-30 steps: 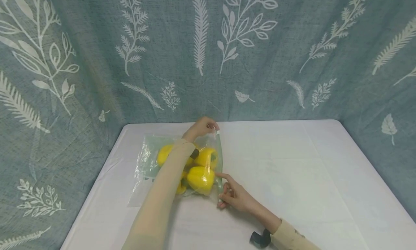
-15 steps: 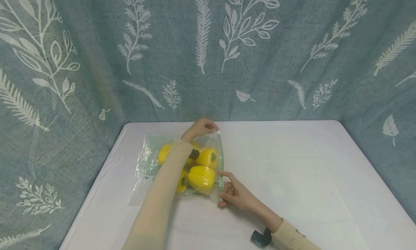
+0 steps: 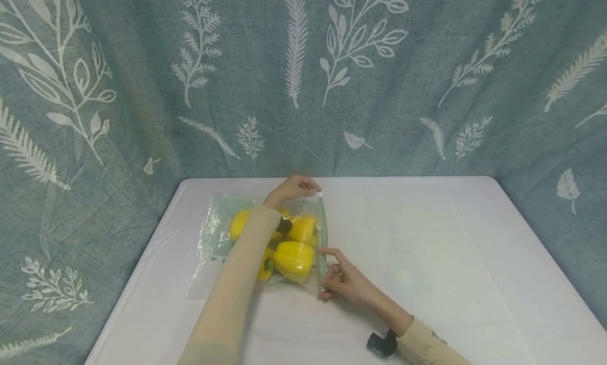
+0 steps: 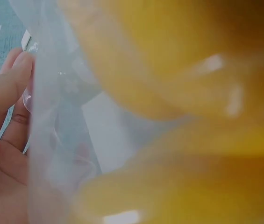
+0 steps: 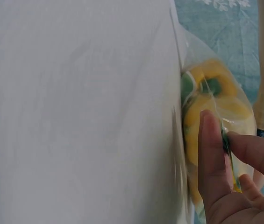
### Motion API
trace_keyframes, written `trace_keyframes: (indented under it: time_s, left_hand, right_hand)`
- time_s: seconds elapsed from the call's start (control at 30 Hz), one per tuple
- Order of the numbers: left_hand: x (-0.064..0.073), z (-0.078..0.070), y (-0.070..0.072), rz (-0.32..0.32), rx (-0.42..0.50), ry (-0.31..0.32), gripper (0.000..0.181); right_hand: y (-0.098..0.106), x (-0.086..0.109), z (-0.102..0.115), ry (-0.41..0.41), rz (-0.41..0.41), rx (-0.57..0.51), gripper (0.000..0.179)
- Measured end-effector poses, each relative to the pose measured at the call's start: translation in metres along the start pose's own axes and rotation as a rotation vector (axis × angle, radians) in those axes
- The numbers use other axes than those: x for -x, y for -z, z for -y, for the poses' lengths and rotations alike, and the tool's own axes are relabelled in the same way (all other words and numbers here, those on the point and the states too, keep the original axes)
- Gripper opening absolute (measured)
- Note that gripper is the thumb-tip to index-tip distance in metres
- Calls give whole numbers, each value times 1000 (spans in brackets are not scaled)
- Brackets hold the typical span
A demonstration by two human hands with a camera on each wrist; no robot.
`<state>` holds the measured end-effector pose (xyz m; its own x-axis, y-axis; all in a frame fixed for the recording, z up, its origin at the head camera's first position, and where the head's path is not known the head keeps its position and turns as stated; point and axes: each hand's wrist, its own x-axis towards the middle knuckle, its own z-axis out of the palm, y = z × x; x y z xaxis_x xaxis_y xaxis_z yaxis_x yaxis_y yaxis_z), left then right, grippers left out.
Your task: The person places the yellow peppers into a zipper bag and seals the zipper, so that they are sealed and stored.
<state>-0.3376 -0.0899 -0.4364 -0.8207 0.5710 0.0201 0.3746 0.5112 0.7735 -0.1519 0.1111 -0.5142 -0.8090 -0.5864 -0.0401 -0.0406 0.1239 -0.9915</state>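
A clear zip bag [image 3: 215, 223] lies on its side on the white table, holding several yellow bell peppers [image 3: 294, 259]. Its green-edged zip strip [image 3: 323, 223] runs along the right side. At the far end of that strip, by a small white slider [image 4: 26, 39], my left hand [image 3: 291, 188] pinches the bag's corner between thumb and fingers. My right hand [image 3: 346, 280] pinches the near end of the strip, its index finger extended along the edge by the nearest pepper. The left forearm crosses over the bag and hides part of the peppers. Peppers blur close up in the left wrist view.
A white cloth covers the table [image 3: 427, 249], which stretches to the right of the bag. Behind and on both sides hangs a blue-green leaf-patterned curtain [image 3: 265, 80]. Dark wrist cameras [image 3: 381, 344] are strapped to the wrists.
My right hand has shifted very slightly away from me along the bag's edge, still pinching it. The left hand keeps its hold at the far corner, almost unmoved.
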Motion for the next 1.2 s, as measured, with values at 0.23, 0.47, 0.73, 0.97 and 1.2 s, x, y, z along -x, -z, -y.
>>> trace_keyframes:
  time_s: [0.23, 0.47, 0.73, 0.97, 1.2]
  left_hand:
    - [-2, 5, 0, 6, 24, 60, 28]
    - [2, 2, 0, 23, 60, 53, 29]
    - [2, 5, 0, 33, 100, 51, 31]
    - [0, 9, -2, 32, 93, 48, 29]
    - [1, -1, -2, 35, 74, 75, 30]
  right_hand:
    - [7, -4, 2, -11, -40, 131, 60]
    - [15, -11, 6, -30, -65, 126, 52]
    - [21, -25, 17, -9, -113, 80, 51]
    - [22, -29, 35, -58, -183, 87, 49]
    - [33, -45, 21, -56, -223, 128, 49]
